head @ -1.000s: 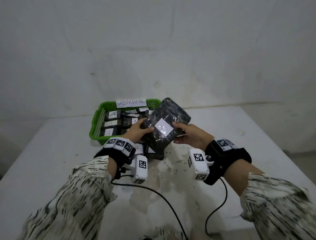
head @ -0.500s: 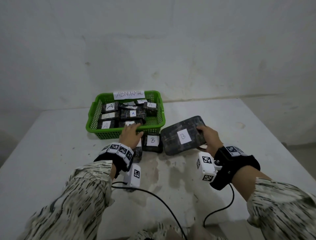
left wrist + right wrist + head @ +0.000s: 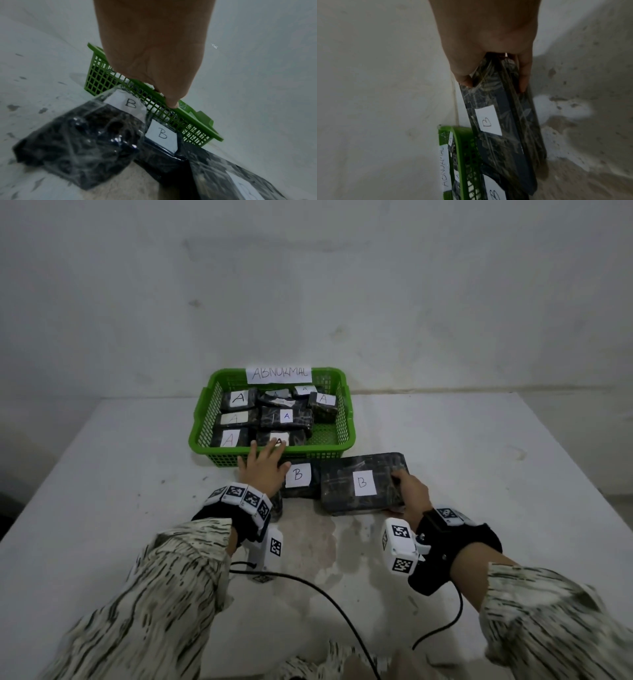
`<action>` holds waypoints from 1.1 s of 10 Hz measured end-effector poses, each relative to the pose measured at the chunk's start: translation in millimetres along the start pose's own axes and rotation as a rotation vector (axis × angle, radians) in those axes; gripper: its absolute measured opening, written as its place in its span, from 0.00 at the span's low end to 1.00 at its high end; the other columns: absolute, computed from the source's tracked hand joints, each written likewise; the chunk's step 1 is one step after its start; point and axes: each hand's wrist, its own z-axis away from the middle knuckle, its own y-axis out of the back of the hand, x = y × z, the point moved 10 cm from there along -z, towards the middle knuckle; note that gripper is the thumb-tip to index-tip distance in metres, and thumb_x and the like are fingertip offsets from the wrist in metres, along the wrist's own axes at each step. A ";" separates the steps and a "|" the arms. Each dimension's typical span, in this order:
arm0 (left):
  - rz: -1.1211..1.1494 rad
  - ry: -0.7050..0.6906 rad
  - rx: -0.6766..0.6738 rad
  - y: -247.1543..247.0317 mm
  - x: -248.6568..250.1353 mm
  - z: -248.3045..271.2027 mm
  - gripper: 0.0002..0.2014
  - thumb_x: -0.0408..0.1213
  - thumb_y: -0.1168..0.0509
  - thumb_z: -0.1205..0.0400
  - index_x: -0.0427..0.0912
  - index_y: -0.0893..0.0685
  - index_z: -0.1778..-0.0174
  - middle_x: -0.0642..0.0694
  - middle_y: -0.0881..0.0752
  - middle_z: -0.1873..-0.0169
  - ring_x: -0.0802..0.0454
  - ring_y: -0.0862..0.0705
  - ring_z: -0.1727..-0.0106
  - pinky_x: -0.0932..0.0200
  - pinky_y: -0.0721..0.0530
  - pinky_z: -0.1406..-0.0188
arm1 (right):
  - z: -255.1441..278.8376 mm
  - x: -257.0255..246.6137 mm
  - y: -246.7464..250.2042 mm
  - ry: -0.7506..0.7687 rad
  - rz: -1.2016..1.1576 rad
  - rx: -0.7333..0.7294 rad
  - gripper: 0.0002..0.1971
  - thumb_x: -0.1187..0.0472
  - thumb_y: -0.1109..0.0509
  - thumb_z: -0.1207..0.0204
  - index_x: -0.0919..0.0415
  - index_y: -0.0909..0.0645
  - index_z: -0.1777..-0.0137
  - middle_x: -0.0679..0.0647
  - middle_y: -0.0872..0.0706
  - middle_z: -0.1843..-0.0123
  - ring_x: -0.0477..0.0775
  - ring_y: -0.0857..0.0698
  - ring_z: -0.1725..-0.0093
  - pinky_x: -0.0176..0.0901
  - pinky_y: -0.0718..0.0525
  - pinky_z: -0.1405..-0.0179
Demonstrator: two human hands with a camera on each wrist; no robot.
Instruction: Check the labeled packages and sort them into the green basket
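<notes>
Crowding basket (image 3: 346, 419): 2 B packages (image 3: 298, 477)

**Packages and basket around the two grips**

The right grip (image 3: 409, 491) clasps the right end of the large B package (image 3: 363, 482), which lies on the counter (image 3: 479, 474). Just left of it lies a smaller B package (image 3: 298, 479). The left grip (image 3: 263, 469) lies left of that, fingers reaching over the near wall of the basket (image 3: 274, 455). Beyond both grips, the basket holds the A packages (image 3: 267, 414).
</notes>
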 end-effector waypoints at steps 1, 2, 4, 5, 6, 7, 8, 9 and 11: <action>0.008 0.006 -0.004 -1.3 -1.5 1.8 0.26 0.51 0.52 0.13 0.55 0.48 0.17 0.55 0.52 0.16 0.43 0.61 0.16 0.34 0.58 0.20 | -10.5 12.9 -19.0 -0.001 0.056 -0.030 0.19 0.54 0.33 0.23 0.63 0.21 0.35 0.63 0.14 0.41 0.60 0.14 0.56 0.46 0.14 0.72; 0.014 0.002 -0.009 -2.8 -1.2 1.7 0.26 0.50 0.52 0.12 0.56 0.49 0.17 0.55 0.53 0.16 0.43 0.61 0.16 0.33 0.58 0.21 | -15.2 20.8 -24.0 0.018 0.102 0.033 0.19 0.51 0.34 0.22 0.62 0.21 0.37 0.63 0.14 0.43 0.63 0.14 0.53 0.43 0.14 0.74; -0.004 0.004 -0.005 -3.4 -1.0 3.1 0.27 0.50 0.52 0.12 0.56 0.50 0.17 0.56 0.53 0.17 0.43 0.61 0.16 0.32 0.57 0.21 | -33.2 21.8 -26.7 0.105 0.475 0.097 0.27 0.44 0.36 0.23 0.64 0.23 0.32 0.66 0.18 0.35 0.69 0.22 0.36 0.57 0.24 0.37; -0.002 0.009 -0.015 -4.2 -0.4 2.6 0.27 0.50 0.51 0.13 0.57 0.50 0.17 0.56 0.54 0.17 0.44 0.62 0.16 0.32 0.57 0.21 | -32.9 17.8 -33.4 0.083 0.622 0.091 0.26 0.45 0.40 0.18 0.66 0.25 0.31 0.68 0.21 0.33 0.70 0.23 0.34 0.56 0.25 0.34; -0.004 0.016 -0.023 -4.7 -1.9 1.7 0.27 0.50 0.51 0.13 0.58 0.51 0.17 0.57 0.54 0.17 0.44 0.62 0.16 0.32 0.57 0.21 | -42.0 21.0 -40.3 0.059 0.782 0.071 0.30 0.40 0.45 0.18 0.63 0.28 0.26 0.68 0.25 0.28 0.70 0.24 0.31 0.56 0.27 0.31; -0.026 0.024 -0.013 -4.0 -1.9 1.1 0.28 0.50 0.50 0.13 0.57 0.51 0.17 0.57 0.54 0.17 0.43 0.61 0.16 0.32 0.56 0.21 | -43.6 17.9 -37.0 0.050 0.775 0.085 0.35 0.37 0.42 0.21 0.67 0.27 0.28 0.68 0.23 0.29 0.69 0.23 0.31 0.56 0.27 0.30; -0.050 0.018 0.003 -2.3 0.8 2.6 0.29 0.50 0.49 0.13 0.56 0.51 0.17 0.55 0.54 0.17 0.42 0.61 0.16 0.32 0.56 0.21 | -55.9 29.3 -39.5 0.013 0.695 0.006 0.40 0.33 0.40 0.27 0.68 0.26 0.29 0.69 0.20 0.31 0.69 0.20 0.35 0.60 0.23 0.33; -0.049 0.033 -0.033 -2.0 2.9 7.0 0.31 0.49 0.48 0.13 0.54 0.54 0.17 0.54 0.56 0.16 0.43 0.61 0.16 0.32 0.57 0.21 | -57.0 35.5 -42.1 -0.011 0.502 -0.092 0.34 0.40 0.37 0.25 0.68 0.25 0.30 0.67 0.20 0.32 0.69 0.20 0.34 0.63 0.20 0.34; 0.359 -0.017 0.125 29.2 -20.9 68.3 0.18 0.37 0.40 0.15 0.45 0.24 0.28 0.43 0.20 0.36 0.45 0.22 0.33 0.65 0.24 0.40 | -66.0 43.4 -35.8 -0.001 0.460 -0.154 0.30 0.43 0.36 0.24 0.66 0.23 0.31 0.64 0.18 0.34 0.66 0.18 0.35 0.61 0.19 0.34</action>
